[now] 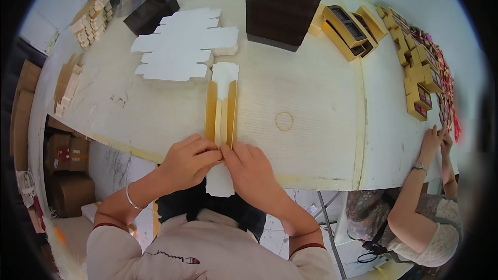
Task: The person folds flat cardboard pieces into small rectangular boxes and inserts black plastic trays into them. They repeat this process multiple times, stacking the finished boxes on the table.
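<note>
Both hands meet at the near edge of the pale wooden desk [321, 140], where the left hand [188, 162] and the right hand [252, 172] each pinch the lower end of a long, flat-folded cardboard box blank, gold outside and white inside [221, 109]. Each grip is clenched on the card, fingertips pressed along its centre folds; the blank lies lengthwise from the near edge toward the middle of the desk, its white bottom flap hanging past the edge. It looks light and thin, stiff along the scored creases but easy to dent or crease wrongly, so holding it at the fold lines beside the side panels seems the safest place. A stack of white die-cut card sheets [184, 46] lies toward the far left of the desk. A tall dark brown ribbed stack [284, 5] stands at the far edge. Open gold boxes with dark inserts [348, 31] sit beside it, and finished gold boxes [417, 80] line the right edge, where another person's hand [431, 142] rests. A thin rubber band ring [284, 121] lies right of the blank.
</note>
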Motion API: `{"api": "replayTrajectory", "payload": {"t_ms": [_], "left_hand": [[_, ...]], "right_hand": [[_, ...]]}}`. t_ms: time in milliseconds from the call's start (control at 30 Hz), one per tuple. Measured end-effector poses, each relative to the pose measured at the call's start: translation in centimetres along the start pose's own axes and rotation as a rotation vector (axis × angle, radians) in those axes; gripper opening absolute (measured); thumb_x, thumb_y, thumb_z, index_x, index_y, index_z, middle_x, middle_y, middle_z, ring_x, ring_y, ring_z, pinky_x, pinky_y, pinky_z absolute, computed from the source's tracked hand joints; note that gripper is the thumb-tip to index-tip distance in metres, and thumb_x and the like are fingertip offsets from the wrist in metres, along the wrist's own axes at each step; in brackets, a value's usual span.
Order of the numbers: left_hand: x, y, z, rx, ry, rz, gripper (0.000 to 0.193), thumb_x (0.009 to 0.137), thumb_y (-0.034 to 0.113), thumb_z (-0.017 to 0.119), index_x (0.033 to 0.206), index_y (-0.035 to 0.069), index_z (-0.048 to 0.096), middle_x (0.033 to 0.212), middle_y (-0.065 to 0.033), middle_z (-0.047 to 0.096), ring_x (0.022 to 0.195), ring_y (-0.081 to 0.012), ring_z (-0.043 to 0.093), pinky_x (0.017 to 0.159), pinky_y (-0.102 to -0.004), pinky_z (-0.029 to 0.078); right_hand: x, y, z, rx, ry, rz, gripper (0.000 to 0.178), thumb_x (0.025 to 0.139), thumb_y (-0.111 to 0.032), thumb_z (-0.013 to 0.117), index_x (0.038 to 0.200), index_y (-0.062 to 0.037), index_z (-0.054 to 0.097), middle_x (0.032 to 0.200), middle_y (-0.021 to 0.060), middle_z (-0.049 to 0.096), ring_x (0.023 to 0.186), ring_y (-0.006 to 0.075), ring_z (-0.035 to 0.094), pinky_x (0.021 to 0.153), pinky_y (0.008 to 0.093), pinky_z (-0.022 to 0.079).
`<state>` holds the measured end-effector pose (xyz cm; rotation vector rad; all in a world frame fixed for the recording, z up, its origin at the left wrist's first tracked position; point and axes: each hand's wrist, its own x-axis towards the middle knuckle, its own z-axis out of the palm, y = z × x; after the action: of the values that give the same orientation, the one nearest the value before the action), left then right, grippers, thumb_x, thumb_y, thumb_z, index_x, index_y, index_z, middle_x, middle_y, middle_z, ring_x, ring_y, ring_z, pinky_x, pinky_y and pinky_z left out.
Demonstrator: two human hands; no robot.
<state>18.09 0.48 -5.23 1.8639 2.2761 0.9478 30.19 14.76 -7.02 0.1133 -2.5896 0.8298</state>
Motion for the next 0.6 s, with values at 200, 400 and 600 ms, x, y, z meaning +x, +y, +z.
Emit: {"api": "replayTrajectory", "payload": {"t_ms": [200,400,600], "left_hand": [[-0.3,-0.2,1.1,-0.037,0.036,0.011,0.015,0.074,0.001,0.066,0.088,0.006,0.065,0.081,-0.0049,0.055,0.065,-0.0225,0.054,0.058,-0.0325,0.046],[0.1,-0.4,1.4,-0.032,0.041,0.019,0.013,0.075,0.001,0.065,0.087,0.006,0.065,0.081,-0.0053,0.052,0.066,-0.0232,0.055,0.057,-0.0329,0.045],[-0.1,-0.6,1.0,-0.157,0.031,-0.022,0.010,0.077,0.001,0.066,0.087,0.004,0.066,0.079,-0.0075,0.053,0.067,-0.0249,0.055,0.058,-0.0335,0.045]], "right_hand": [[-0.3,1.7,-1.1,0.127,-0.049,-0.021,0.033,0.071,0.005,0.055,0.103,0.0006,0.055,0.089,0.0141,0.047,0.080,0.0303,0.051,0.070,0.0380,0.044],[0.2,1.4,-0.8,-0.041,-0.093,0.046,0.028,0.074,-0.001,0.061,0.102,-0.0035,0.055,0.088,0.0124,0.048,0.079,0.0299,0.050,0.070,0.0383,0.042],[2.9,1.9,-4.8,-0.211,-0.285,0.022,0.037,0.073,-0.023,0.074,0.103,-0.0082,0.059,0.088,0.0108,0.051,0.085,0.0268,0.053,0.071,0.0371,0.041]]}}
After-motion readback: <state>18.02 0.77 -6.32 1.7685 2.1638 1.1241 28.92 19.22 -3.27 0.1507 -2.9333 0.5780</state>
